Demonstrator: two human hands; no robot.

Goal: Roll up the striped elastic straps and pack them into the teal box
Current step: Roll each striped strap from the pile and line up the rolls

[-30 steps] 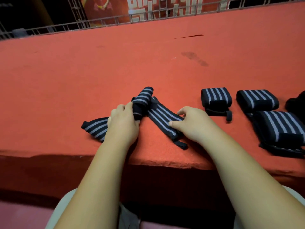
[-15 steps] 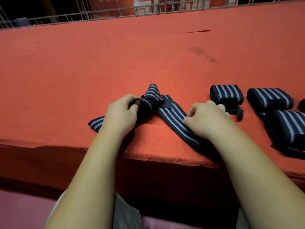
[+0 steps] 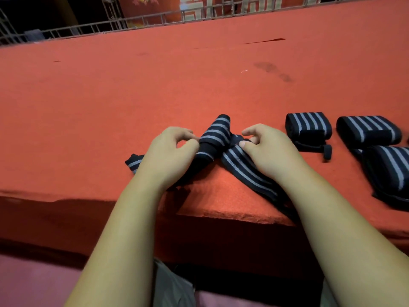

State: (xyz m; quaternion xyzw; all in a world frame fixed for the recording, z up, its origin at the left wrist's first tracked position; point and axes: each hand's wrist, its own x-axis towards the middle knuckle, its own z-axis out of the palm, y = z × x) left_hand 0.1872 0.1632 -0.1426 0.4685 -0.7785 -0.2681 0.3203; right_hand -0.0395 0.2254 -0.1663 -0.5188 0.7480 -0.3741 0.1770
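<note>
My left grip (image 3: 170,151) pinches the half-rolled strap (image 3: 213,138) near the front edge of the red worktop (image 3: 199,89), my right grip (image 3: 269,151) pinches its loose tail beside the roll; soft, light and springy, it likely needs holding at the roll.

Bare forearms, grey-olive clothing at the lap.
Both forearms are uncovered down to the left hand (image 3: 170,151) and right hand (image 3: 267,149); grey-olive cloth (image 3: 172,286) shows between the arms.

Head view, my only feed | worn on the person's head, facing forward and down across the red bench (image 3: 199,85) | close over its near edge | far edge and railing (image 3: 232,9) along the frame's top
</note>
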